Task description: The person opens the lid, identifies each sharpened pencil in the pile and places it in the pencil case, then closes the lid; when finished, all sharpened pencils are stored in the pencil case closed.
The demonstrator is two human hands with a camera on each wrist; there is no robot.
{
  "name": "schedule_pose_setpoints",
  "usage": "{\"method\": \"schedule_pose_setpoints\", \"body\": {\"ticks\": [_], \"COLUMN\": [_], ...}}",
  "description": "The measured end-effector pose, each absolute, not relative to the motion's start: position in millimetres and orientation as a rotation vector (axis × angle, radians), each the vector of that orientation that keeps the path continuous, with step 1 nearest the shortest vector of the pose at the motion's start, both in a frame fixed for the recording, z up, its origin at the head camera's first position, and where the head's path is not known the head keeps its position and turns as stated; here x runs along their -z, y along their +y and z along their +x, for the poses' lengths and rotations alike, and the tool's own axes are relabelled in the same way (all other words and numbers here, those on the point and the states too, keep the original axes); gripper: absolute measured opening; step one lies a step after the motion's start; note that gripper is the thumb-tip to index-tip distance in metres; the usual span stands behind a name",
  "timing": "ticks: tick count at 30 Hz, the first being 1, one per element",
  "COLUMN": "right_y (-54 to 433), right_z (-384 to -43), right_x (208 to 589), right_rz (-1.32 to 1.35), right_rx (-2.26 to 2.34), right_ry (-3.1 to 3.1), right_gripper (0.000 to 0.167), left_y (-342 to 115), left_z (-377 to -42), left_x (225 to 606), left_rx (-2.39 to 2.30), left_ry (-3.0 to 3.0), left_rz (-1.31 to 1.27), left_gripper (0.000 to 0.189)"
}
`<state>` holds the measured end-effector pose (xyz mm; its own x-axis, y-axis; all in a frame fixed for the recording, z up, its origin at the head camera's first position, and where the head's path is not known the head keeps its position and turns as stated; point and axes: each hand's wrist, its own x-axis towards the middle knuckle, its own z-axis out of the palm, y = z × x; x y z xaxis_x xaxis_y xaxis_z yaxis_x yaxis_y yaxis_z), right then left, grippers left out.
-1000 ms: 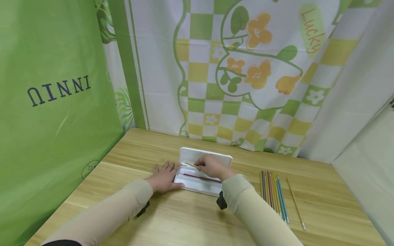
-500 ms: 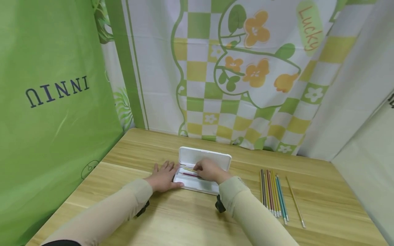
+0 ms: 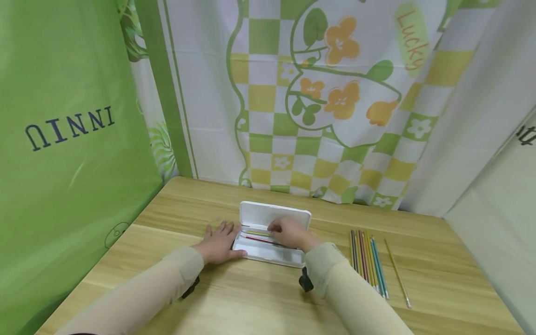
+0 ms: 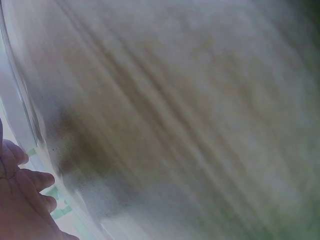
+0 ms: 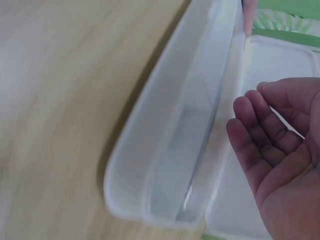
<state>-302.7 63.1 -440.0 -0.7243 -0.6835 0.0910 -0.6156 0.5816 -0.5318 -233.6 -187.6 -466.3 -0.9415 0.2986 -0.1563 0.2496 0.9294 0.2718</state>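
The white pencil case [image 3: 268, 255] lies opened on the table with its lid raised at the back. Inside it are a red pencil [image 3: 256, 239] and, behind that, a yellow pencil [image 3: 254, 232], whose right part my hand hides. Over the case is my right hand [image 3: 291, 232]; in the right wrist view its fingers are loosely bent, and nothing shows between them. My left hand [image 3: 218, 244] rests on the table with fingers spread, thumb at the case's left front corner. Only some fingertips [image 4: 42, 179] of it appear in the blurred left wrist view.
To the right lies a row of several pencils [image 3: 368, 263], yellow, dark, red and teal. One yellow pencil [image 3: 398, 272] lies apart beyond them. A patterned curtain [image 3: 272, 116] hangs behind the wooden table [image 3: 243, 302], and a green cloth [image 3: 75, 177] borders it on the left.
The yellow pencil has gone from my right hand's grip, tilted above the case, down to lying in it behind the red one. My right hand's fingers have loosened. The left hand stays put.
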Motion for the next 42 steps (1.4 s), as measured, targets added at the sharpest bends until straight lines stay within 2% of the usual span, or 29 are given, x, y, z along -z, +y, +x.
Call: {"method": "schedule_pose_setpoints", "body": {"ticks": [7,18,24,42], "right_y": [91,157,197,310], "right_z": [-304,-296,-293,-291], "right_x": [431,427,424,443], "right_rz": [-1.097,-0.850,-0.561,-0.054], "right_rx": [0.881,1.018,1.217,1.629], "right_ry": [2.650,2.528,2.422,2.357], "right_gripper": [0.015,0.011,0.024,0.046], "left_y": [-188,-192,-192,-189], "left_z": [-234,-235,-236,-234], "left_x": [464,474,475,473], "left_rx": [-0.374,-0.369,-0.409,-0.396], "left_ry": [2.873,2.884,2.885,2.882], "left_rz": [0.432,0.425,0.434,0.425], "left_gripper": [0.091,0.093,0.094,0.092]}}
